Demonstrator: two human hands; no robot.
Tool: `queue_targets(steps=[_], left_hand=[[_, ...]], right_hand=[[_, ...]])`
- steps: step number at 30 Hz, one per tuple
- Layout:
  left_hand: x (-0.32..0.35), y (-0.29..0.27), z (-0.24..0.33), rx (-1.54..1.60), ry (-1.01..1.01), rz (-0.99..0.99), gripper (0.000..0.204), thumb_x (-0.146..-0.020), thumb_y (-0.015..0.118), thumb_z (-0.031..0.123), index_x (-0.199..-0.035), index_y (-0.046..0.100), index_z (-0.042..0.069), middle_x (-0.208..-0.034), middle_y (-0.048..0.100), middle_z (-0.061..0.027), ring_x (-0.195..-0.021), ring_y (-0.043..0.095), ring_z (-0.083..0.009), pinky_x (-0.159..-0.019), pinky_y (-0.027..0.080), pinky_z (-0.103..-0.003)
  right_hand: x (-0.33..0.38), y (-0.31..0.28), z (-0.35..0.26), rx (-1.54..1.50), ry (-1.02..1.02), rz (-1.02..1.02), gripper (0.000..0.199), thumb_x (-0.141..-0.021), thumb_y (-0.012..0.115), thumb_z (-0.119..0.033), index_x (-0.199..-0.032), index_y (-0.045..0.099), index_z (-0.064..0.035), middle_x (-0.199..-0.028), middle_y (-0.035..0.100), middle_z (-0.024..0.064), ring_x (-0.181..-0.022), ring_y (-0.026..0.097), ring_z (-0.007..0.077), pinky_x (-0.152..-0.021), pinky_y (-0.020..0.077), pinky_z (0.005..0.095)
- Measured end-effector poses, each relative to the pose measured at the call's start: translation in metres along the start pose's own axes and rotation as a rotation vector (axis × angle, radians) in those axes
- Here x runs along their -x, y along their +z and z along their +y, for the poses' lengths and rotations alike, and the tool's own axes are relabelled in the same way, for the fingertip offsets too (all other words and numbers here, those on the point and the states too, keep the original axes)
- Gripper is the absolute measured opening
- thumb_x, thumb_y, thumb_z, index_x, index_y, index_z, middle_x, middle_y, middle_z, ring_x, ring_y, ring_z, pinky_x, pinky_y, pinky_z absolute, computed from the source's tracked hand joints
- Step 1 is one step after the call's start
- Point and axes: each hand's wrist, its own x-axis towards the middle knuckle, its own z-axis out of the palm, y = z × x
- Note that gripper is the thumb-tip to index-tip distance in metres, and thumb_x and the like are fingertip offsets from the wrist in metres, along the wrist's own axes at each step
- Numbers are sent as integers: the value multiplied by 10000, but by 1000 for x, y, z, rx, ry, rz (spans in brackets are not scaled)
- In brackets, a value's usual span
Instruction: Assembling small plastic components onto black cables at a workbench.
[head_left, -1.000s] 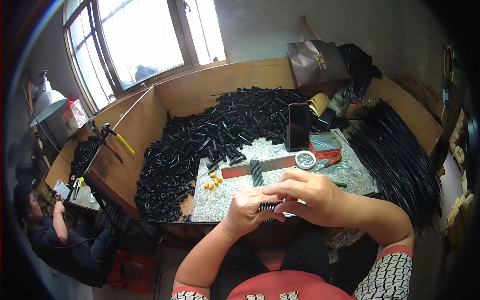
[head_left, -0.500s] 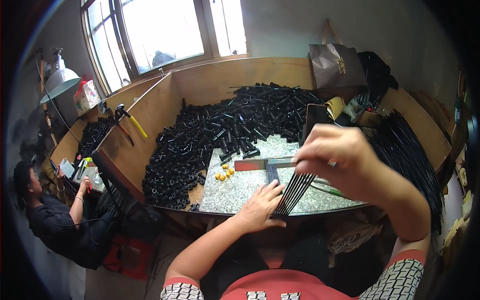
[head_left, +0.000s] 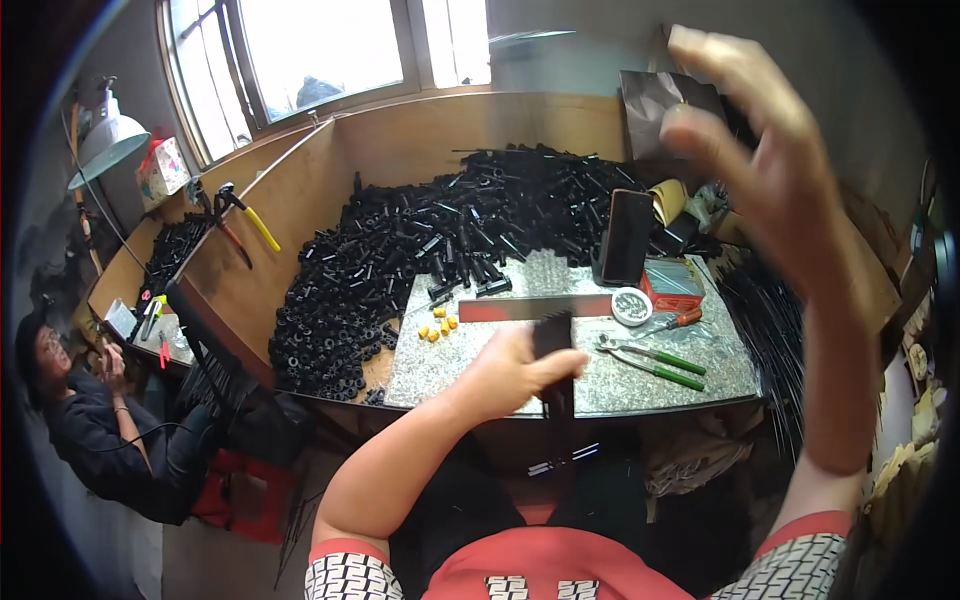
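At a bench topped with a grey speckled slab (head_left: 445,378), a person in a red top (head_left: 540,570) with black-and-white patterned sleeves holds a bundle of slim black rods (head_left: 556,336) at the near edge. The rods are in the left hand (head_left: 510,372), its grip closed around them, the thumb crossing their front; blur and the rods obscure the fingers. One end of the bundle lies over the slab, and the other reaches past the edge toward the person's lap. The right hand (head_left: 765,150) is lifted high, well apart from the rods and blurred, its grip loose, with thumb and fingers apart.

Beyond the bundle, a long, flat, dark metal bar (head_left: 590,308) lies across the slab, with a cluster of small yellow pieces (head_left: 436,323) near its left end. A round white dish (head_left: 614,309) of small shiny parts sits at its right end, near a red box (head_left: 679,303) of thin metallic rods and an orange-handled tool (head_left: 688,318). A pair of green-handled pliers (head_left: 665,357) lies closer to the front. A dark phone (head_left: 627,240) stands upright behind the dish. A heap of short black tubular parts (head_left: 400,250) spreads behind the slab; long black rods (head_left: 775,340) lie at right. At far left sits a co-worker in dark clothing (head_left: 95,430), hands together.
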Motion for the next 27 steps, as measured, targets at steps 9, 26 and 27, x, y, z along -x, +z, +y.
queue_targets(steps=[9,26,27], left_hand=[[53,14,-109,789,-150,757,225,-934,572,245,-989,581,27,-914,666,-137,-718,656,-187,-536,566,-327],[82,61,-92,1055,-114,553,469,-977,447,398,-1248,464,16,-1126,607,-164,-976,639,-245,-774,566,-349],[86,60,-94,990,-180,414,452,-979,453,383,-1241,478,16,-1143,605,-172,-993,637,-259,-797,557,-360]], right_hand=[[235,86,-191,-1689,1142,-761,353,-949,533,-131,-1260,443,10,-913,567,83,-700,603,122,-603,512,255],[215,123,-144,-1426,1679,111,436,-985,438,-362,-1054,551,53,-721,604,99,-517,581,142,-429,499,266],[202,114,-130,-1331,1620,42,419,-978,450,-355,-1025,567,44,-714,603,100,-489,570,135,-391,485,253]])
